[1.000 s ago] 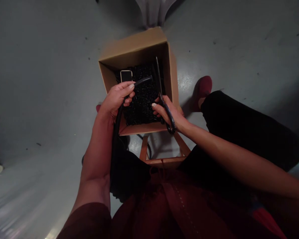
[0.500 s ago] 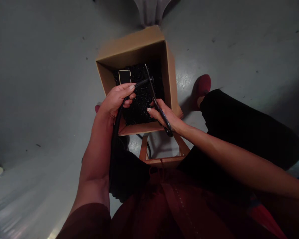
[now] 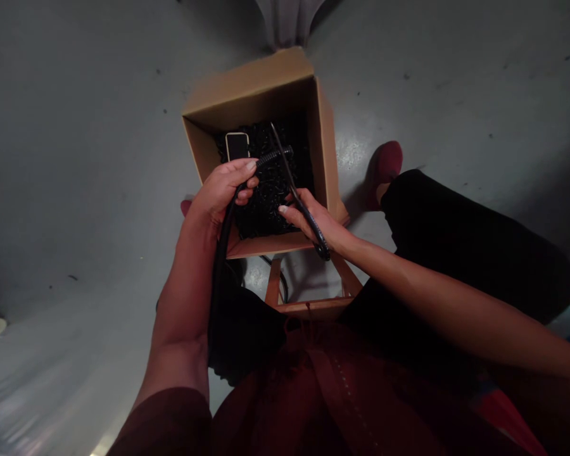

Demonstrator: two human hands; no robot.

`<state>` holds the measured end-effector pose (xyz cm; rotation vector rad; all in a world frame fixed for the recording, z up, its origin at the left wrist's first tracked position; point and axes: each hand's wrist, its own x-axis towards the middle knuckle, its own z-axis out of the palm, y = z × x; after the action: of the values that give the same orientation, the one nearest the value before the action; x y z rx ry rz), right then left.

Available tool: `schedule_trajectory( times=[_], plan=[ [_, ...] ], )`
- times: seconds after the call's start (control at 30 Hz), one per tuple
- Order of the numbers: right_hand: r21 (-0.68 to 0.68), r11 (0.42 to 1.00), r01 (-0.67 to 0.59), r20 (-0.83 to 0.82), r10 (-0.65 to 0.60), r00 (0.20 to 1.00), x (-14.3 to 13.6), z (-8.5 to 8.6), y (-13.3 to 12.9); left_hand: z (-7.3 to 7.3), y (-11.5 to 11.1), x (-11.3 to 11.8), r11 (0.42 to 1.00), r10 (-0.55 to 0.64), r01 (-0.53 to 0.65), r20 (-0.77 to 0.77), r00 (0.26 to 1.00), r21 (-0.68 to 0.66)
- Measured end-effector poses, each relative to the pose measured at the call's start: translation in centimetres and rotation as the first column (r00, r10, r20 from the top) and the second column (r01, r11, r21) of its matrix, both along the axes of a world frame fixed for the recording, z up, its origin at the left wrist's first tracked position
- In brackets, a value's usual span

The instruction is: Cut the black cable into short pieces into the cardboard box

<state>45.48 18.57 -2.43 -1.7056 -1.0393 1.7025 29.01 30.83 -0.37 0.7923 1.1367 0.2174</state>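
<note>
Floor (image 3: 99,158): grey, marked with small dark specks.
Trouser leg (image 3: 475,247): black, the person's right, bent out to the side.
Cardboard box (image 3: 327,139): brown, open at the top, in front of the person.
Stool (image 3: 318,308): wooden, partly seen, between the box and the person.
Heap of short black pieces (image 3: 261,218): spread over the inside of the box.
Black tube (image 3: 222,244): ribbed at its free end, which lies above the heap; the rest runs down along the left forearm.
Scissors (image 3: 293,188): dark, blades across the tube near its free end; whether the tube sits between them cannot be told.
Left hand (image 3: 225,183): pinches the tube between thumb and fingers.
Right hand (image 3: 316,215): holds the scissors by the handles.
Shoe (image 3: 389,166): dark red, on the floor right of the box.
Phone (image 3: 237,145): dark screen, pale edge, on the heap just beyond the left hand.
</note>
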Motion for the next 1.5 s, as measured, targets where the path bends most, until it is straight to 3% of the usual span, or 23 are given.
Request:
schedule_trajectory(
  times=[0.33, 0.8, 1.17, 1.5],
  plan=[
    [-0.081, 0.997, 0.013, -0.065, -0.019, 0.998, 0.0, -1.0, 0.1, 0.3, 0.0, 0.2, 1.000, 0.001, -0.001, -0.020, 1.000, 0.013],
    [-0.051, 0.998, 0.032, -0.071, -0.036, 0.997, 0.2, -0.8, 0.3, -0.2, -0.1, 0.1, 0.998, -0.055, 0.056, -0.030, 0.998, 0.020],
    [0.050, 0.998, -0.025, 0.192, 0.015, 0.981, 0.7, -0.5, 0.5, -0.3, -0.2, -0.1, 0.998, -0.066, 0.066, 0.003, 0.998, 0.011],
    [0.059, 0.997, -0.053, 0.232, 0.038, 0.972, 1.0, -0.9, 0.4, -0.3, -0.4, 0.2, 0.996, -0.082, 0.081, -0.017, 0.997, -0.025]
  ],
)
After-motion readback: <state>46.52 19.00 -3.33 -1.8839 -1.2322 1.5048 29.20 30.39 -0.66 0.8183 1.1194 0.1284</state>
